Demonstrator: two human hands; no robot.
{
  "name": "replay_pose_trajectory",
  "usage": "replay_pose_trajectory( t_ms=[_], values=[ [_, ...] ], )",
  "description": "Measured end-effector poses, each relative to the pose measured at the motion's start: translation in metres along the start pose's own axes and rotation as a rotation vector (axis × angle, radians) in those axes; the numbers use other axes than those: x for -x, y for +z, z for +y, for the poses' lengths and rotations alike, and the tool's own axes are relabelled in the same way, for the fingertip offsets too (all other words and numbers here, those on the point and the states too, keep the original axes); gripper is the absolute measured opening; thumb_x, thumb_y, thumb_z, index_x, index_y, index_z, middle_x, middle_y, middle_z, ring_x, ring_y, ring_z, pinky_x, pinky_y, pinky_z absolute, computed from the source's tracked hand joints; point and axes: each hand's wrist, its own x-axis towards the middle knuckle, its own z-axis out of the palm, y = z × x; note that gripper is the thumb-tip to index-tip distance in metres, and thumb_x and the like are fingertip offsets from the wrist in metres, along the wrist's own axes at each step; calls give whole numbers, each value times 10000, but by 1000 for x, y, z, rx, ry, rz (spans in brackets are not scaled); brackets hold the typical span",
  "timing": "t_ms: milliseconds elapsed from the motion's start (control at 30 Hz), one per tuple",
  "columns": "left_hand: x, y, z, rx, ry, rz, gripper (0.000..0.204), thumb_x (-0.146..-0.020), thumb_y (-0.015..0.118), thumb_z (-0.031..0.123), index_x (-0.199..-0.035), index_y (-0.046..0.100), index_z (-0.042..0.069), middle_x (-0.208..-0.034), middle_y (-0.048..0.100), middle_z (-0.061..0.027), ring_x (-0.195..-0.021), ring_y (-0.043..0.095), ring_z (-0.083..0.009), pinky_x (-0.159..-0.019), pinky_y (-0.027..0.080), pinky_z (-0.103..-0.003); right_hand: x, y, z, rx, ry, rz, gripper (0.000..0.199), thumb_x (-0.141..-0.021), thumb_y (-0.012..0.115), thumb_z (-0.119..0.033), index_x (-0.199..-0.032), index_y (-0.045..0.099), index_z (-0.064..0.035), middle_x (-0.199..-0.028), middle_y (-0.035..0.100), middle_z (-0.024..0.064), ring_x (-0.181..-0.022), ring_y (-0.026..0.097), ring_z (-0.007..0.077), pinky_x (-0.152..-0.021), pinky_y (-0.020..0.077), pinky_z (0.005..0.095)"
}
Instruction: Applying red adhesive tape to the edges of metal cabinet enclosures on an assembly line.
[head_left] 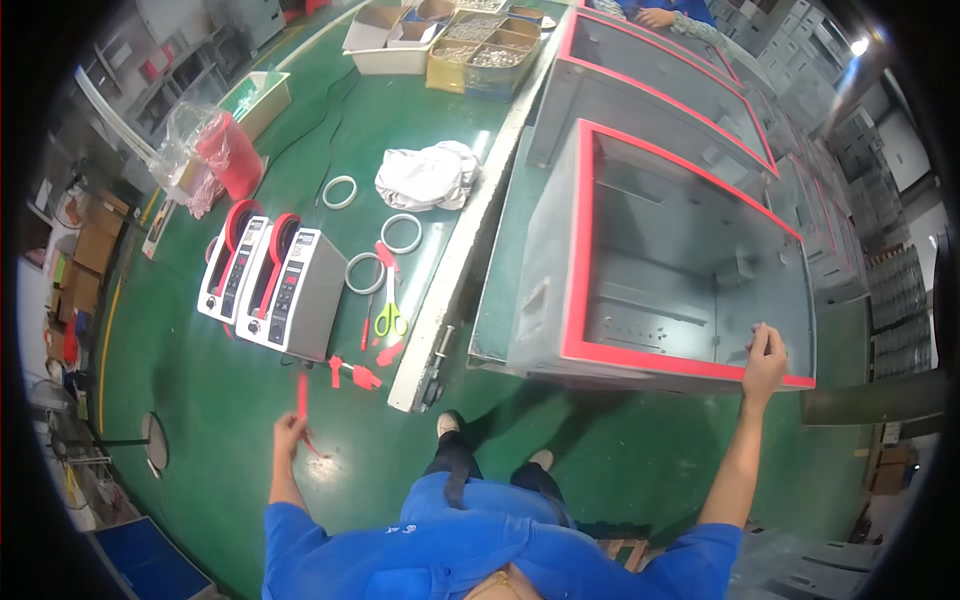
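Note:
My left hand is closed in a pinch on a strip of red tape, held out below the tape dispensers. My right hand is at the near right corner of an open-fronted grey metal cabinet, over its lower rim. Its fingers are drawn together, and whatever they pinch, if anything, is too small to tell. Red tape runs along the cabinet's left, top and bottom rims; the right rim looks grey. Two white tape dispensers with red rolls stand on the green surface to the left.
Green-handled scissors, tape rings and a white cloth lie near the dispensers. Parts bins stand farther back. More red-rimmed cabinets line up behind mine, where another person's hand rests. A pale rail divides the surfaces.

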Motion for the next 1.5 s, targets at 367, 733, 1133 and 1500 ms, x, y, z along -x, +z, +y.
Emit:
replay_pose_trajectory(
  t_ms=[367,733,1133,1500],
  values=[
    [256,422,110,-162,522,-816,185,-827,596,115,-987,602,21,-781,582,-34,-721,563,-110,-637,462,-247,130,-55,49,-363,-1108,-464,310,-690,664,-188,-969,591,-75,-1023,566,81,-994,528,259,-895,401,427],
    [404,612,173,-399,914,-1037,166,-805,602,101,-957,621,37,-749,567,-107,-646,559,-238,-577,448,-328,77,-199,276,-372,-490,-645,79,-721,663,-126,-744,611,-71,-727,545,57,-648,549,226,-580,444,324],
    [389,660,313,-544,1236,-489,171,-688,702,54,-843,631,40,-585,550,-71,-491,543,-212,-441,409,-306,-169,-212,300,-535,-382,-718,164,-745,627,21,-907,609,6,-778,593,66,-651,567,137,-569,451,231],
    [387,684,367,-506,966,-5,137,-692,671,-33,-813,629,14,-720,600,-76,-588,585,-180,-527,453,-266,-332,-110,259,-677,-555,-1115,36,-821,569,-37,-846,551,-19,-761,546,18,-630,496,81,-582,414,205]
  ],
)
